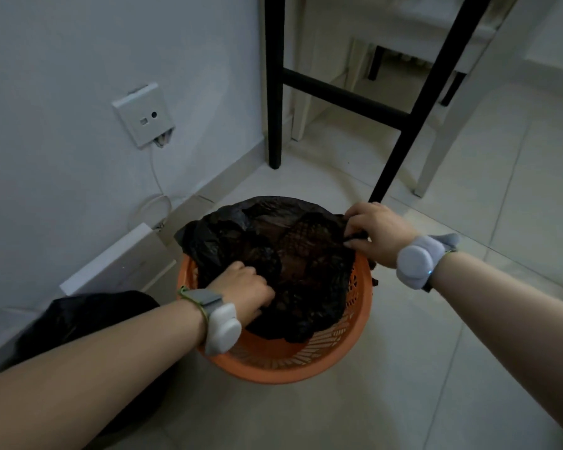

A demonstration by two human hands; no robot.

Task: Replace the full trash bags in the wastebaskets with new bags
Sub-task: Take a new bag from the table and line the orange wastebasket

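- Orange wastebasket (273, 371) – lower centre of the frame, standing on the pale tiled floor (436, 352), lattice sides, near the wall.
- Black bag (306, 254) sits inside it. The film is crumpled and loose; its edge is draped over the rim at the far and left sides, while the near orange rim is bare.
- Left hand (244, 292) – at the left side of the basket, fingers curled down into the bag film and gripping a bunch of it.
- Right hand (377, 232) – at the right rim, thumb and fingers pinching the bag's edge, pulled up just above the rim.
- Hands are well apart, one at each side of the basket opening, both clamped on the same bag.
- Each wrist carries a white tracker on a grey strap: left (221, 326), right (415, 263).
- Second black bag (88, 313) – lower left of the frame, on the floor beside the basket, partly hidden by the left forearm. Can't tell what's in it.
- White flat box (117, 261) lies along the wall base, left of the basket.
- Wall plate (143, 116) in the upper left hangs tilted off the wall; a thin white cable (156, 183) drops from it to the floor.
- Black furniture legs (274, 92) with a crossbar stand at upper centre, behind the basket.
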